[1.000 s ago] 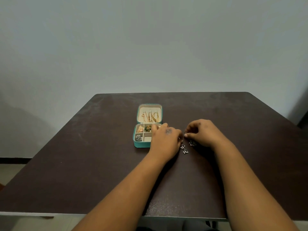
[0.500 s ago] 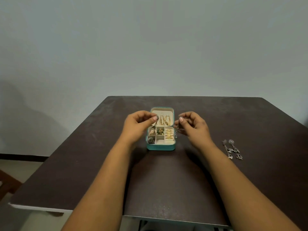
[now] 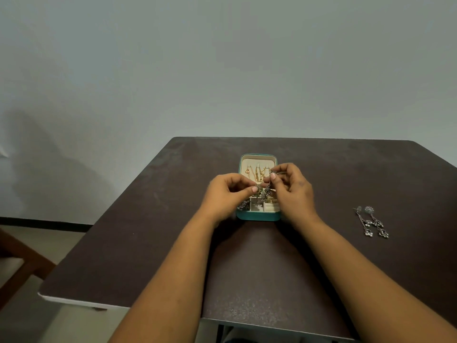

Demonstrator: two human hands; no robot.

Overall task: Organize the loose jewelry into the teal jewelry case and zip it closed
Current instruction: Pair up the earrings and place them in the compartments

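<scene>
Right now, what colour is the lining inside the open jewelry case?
Cream, inside the jewelry case, whose outside is teal; the head view shows it best.

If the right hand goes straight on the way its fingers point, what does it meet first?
Probably the left hand: the right hand points left above the teal case, fingertips nearly meeting. Depth unclear.

dark table (image 3: 153,243), teal case (image 3: 258,216), silver earrings (image 3: 372,222)

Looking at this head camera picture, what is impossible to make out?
- Silver piece pinched between left hand and right hand: too small and blurred to identify.
- Teal case compartments: partly hidden by both hands.
- Case zipper: not visible.
- Silver earrings on the table: fine detail too small.
</scene>
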